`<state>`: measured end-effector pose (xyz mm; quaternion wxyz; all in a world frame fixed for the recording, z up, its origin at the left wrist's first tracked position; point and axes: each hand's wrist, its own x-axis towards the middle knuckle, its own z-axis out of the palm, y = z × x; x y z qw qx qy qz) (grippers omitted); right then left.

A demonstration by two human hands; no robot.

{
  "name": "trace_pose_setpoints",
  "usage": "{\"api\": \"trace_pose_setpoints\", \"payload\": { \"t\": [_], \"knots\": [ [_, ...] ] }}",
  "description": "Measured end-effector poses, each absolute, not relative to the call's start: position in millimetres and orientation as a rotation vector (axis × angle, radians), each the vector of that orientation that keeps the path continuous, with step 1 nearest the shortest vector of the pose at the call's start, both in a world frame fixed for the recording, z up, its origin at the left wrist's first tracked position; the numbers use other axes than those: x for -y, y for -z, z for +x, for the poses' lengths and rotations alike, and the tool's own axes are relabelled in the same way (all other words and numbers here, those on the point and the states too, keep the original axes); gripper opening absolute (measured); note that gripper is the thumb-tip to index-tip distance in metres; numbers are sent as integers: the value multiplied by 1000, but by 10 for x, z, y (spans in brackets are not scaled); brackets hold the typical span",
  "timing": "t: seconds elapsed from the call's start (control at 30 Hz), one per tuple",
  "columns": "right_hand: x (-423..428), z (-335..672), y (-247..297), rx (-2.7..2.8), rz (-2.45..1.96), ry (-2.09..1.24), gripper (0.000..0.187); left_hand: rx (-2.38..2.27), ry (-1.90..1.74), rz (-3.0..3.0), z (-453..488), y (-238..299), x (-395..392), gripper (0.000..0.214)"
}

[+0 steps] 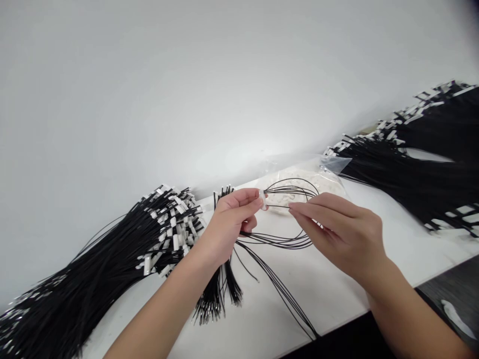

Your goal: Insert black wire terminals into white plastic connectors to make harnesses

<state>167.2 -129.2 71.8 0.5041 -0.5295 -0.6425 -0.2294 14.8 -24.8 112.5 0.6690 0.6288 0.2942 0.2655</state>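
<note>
My left hand [228, 224] pinches a small white connector [263, 200] between thumb and fingers, with a bundle of thin black wires [224, 289] trailing below the palm. Several black wires [288, 192] loop out of the connector to the right and curl back under both hands. My right hand [337, 232] is closed in a pinch on one of these wires [279, 206], just right of the connector. Both hands hover above a white table [329, 284].
A large heap of black wires with white connectors [112, 259] lies at the left. A second heap [415, 164] fills the right. A clear plastic bag of white parts [318, 179] sits behind the hands. A white wall rises behind; the table's front edge [392, 299] lies near.
</note>
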Motion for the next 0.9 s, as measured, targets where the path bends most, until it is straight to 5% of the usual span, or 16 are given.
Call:
{"api": "trace_pose_setpoints", "payload": {
  "t": [0.57, 0.9],
  "knots": [
    [1291, 1578, -640, 1610, -1277, 659, 24, -637, -506, 1355, 198, -1072, 368, 14],
    [1259, 1589, -708, 1436, -1422, 401, 24, -689, -620, 1303, 186, -1051, 243, 18]
  ]
}}
